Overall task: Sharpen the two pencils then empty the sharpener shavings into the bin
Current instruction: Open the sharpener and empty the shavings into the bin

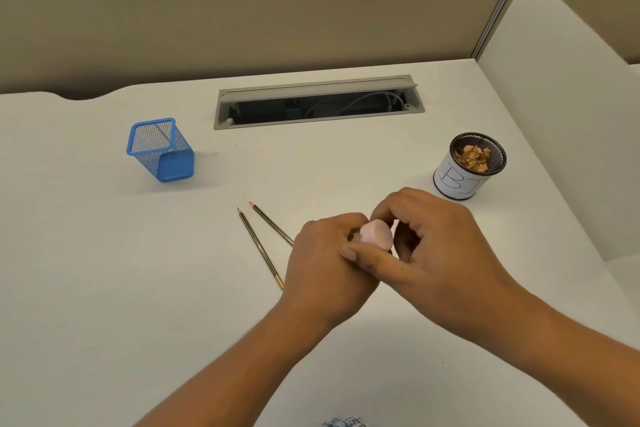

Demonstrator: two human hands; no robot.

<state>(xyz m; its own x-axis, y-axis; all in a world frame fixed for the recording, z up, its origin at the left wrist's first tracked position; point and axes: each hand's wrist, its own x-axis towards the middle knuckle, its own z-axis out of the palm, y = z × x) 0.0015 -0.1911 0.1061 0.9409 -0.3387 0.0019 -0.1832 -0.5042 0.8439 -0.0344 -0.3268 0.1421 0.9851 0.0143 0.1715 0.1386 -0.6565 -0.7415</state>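
Note:
Both my hands hold a small pink round sharpener [376, 234] over the middle of the desk. My left hand [323, 263] grips it from the left with curled fingers. My right hand [429, 246] pinches it from the right, thumb underneath. Two dark striped pencils [260, 248] [272, 222] lie side by side on the desk just left of my left hand, points aimed away from me. The bin [459, 180], a black mesh cup wrapped in white paper, stands at the right and holds wood shavings.
A blue mesh pen holder [162, 152] stands at the back left. An open cable tray [317, 102] is set into the white desk [104, 288] behind the work area. A beige partition runs along the back. A crumpled patterned scrap [343, 422] shows at the bottom edge.

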